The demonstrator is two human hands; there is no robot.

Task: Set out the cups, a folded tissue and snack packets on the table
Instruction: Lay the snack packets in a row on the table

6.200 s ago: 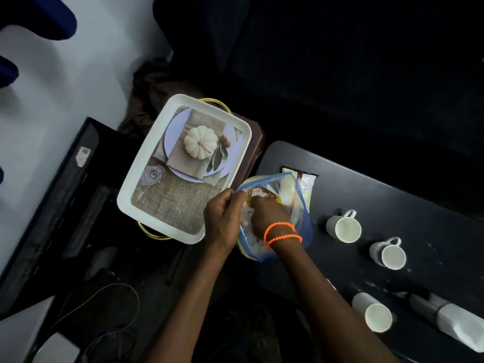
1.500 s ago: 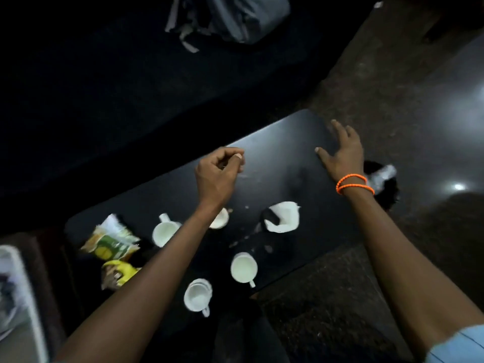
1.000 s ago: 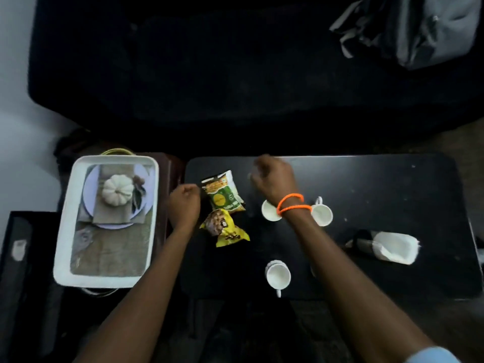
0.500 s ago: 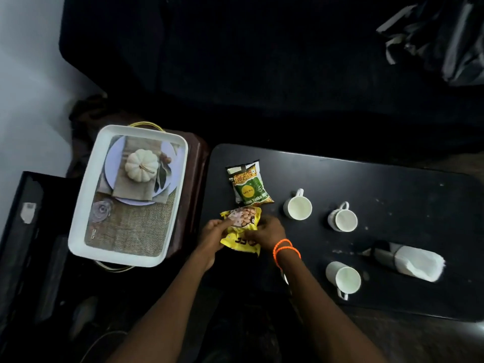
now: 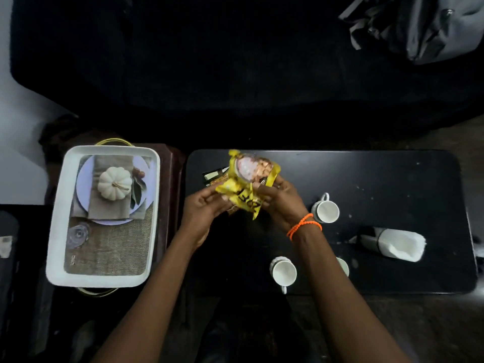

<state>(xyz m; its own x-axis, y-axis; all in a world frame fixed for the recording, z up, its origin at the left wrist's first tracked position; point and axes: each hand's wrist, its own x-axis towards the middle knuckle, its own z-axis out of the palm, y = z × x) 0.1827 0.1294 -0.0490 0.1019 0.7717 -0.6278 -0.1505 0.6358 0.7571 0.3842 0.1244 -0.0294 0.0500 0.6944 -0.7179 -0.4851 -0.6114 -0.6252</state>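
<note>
Both hands hold a yellow snack packet (image 5: 248, 184) lifted above the left part of the black table (image 5: 379, 179). My left hand (image 5: 204, 208) grips its lower left edge and my right hand (image 5: 281, 200), with orange bands at the wrist, grips its right side. A second packet (image 5: 213, 175) lies on the table, mostly hidden behind the yellow one. One white cup (image 5: 326, 210) stands right of my right hand, another (image 5: 284, 273) near the front edge, and a third (image 5: 343, 267) peeks out from behind my right forearm. A white tissue (image 5: 400, 244) lies at the table's right.
A white tray (image 5: 65, 231) with a pumpkin picture sits on a brown stand left of the table. A dark sofa fills the back, with a grey bag (image 5: 424, 24) on it at the top right.
The yellow packet has been lifted off the table and raised in both hands, now covering most of the green packet. The view has shifted to the right.
</note>
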